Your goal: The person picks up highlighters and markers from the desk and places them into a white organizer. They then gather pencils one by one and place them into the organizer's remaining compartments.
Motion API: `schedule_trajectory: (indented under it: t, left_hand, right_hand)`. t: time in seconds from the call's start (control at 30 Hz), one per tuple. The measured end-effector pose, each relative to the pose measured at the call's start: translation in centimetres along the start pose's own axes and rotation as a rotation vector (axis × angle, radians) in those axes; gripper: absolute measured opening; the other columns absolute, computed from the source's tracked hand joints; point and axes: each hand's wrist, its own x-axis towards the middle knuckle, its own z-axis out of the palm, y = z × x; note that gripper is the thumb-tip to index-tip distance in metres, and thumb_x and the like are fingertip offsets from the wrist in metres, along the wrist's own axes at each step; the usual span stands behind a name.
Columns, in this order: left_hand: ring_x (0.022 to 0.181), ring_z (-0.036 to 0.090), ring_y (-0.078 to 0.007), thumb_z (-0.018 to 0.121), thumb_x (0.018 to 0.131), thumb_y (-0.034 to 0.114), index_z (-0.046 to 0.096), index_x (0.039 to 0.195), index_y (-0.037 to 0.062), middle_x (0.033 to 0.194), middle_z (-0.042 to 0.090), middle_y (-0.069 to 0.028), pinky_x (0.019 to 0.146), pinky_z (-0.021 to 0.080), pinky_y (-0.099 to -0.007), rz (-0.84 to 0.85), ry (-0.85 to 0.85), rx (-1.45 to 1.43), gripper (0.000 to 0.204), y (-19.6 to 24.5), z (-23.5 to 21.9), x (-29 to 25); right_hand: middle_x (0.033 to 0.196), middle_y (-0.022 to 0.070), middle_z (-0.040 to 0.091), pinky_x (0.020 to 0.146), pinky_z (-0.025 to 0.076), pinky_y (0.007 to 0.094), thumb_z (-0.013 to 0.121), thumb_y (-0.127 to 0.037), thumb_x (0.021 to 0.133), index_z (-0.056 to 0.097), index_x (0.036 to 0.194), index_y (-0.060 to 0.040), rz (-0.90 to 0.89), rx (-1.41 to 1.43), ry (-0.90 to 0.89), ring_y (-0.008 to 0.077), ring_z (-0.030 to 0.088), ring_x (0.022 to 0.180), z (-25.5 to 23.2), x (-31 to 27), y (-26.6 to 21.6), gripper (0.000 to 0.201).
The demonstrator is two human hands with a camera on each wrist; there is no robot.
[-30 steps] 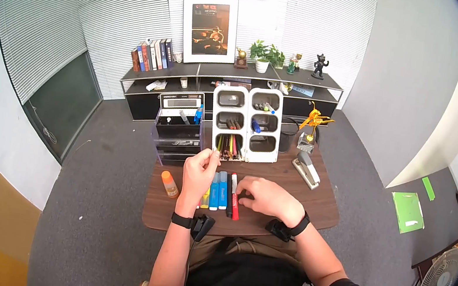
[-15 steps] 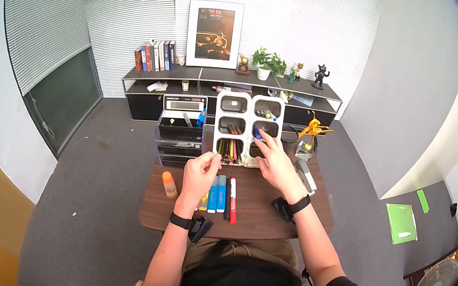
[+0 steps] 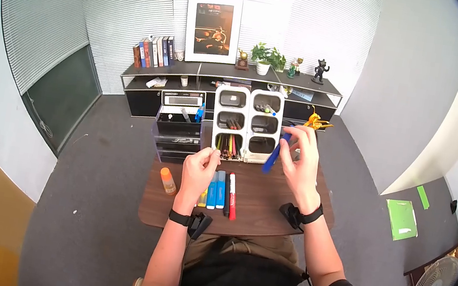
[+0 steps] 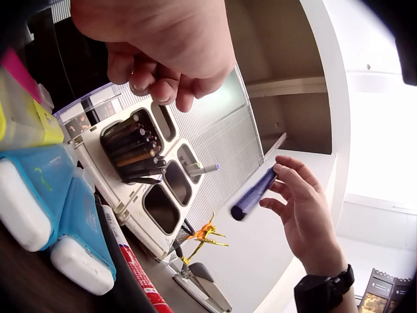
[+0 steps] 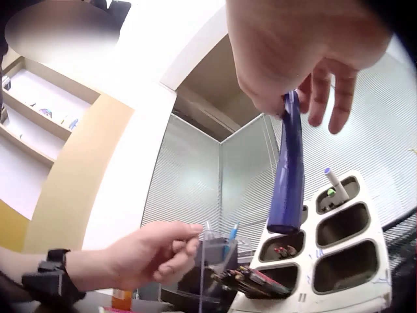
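Observation:
My right hand (image 3: pixel 301 160) pinches a blue marker (image 3: pixel 272 158) near its upper end, to the right of the white pen organizer (image 3: pixel 247 128). In the right wrist view the marker (image 5: pixel 287 179) hangs from the fingertips, its thick end downward. Fingers loosely curled and holding nothing, my left hand (image 3: pixel 198 173) hovers in front of the organizer's lower left compartment, which holds pencils (image 3: pixel 230 146). Below it on the table lie a red marker (image 3: pixel 233 200), a black marker (image 3: pixel 227 196), blue highlighters (image 4: pixel 85 238) and a yellow highlighter (image 4: pixel 26 117).
An orange-capped glue stick (image 3: pixel 167 181) stands left of the highlighters. Behind it is a clear and black desk drawer unit (image 3: pixel 176 141) with pens on top. A stapler (image 4: pixel 202 287) and a yellow-orange figure (image 3: pixel 316 120) stand to the right of the organizer.
My right hand rose from beside the red marker to the organizer's right middle compartment, took out the blue marker and drew it to the right. My left hand stayed nearly still.

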Motion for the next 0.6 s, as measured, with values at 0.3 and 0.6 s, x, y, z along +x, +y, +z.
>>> schedule_trajectory:
  t: [0.3,0.6]
  left_hand:
    - [0.055,0.043,-0.0014,0.063,0.114,0.019,0.064,0.082,0.002,0.06,0.052,0.0054,0.051,0.031,-0.0256,0.009,-0.022,0.046,0.037,-0.7,-0.3,0.1]
    - [0.055,0.044,-0.0009,0.063,0.114,0.018,0.064,0.082,0.0023,0.061,0.052,0.0062,0.051,0.031,-0.0246,-0.012,-0.02,-0.011,0.036,-0.3,-0.1,0.0]
  right_hand:
    - [0.106,0.0161,0.072,0.08,0.059,0.0385,0.078,-0.01,0.095,0.076,0.12,-0.0053,0.299,0.108,-0.617,0.0264,0.072,0.086,3.0,-4.0,2.7,0.025]
    - [0.113,0.0223,0.074,0.092,0.061,0.045,0.08,-0.012,0.095,0.075,0.128,-0.0007,0.303,0.07,-0.746,0.036,0.077,0.097,5.1,-6.5,3.2,0.036]
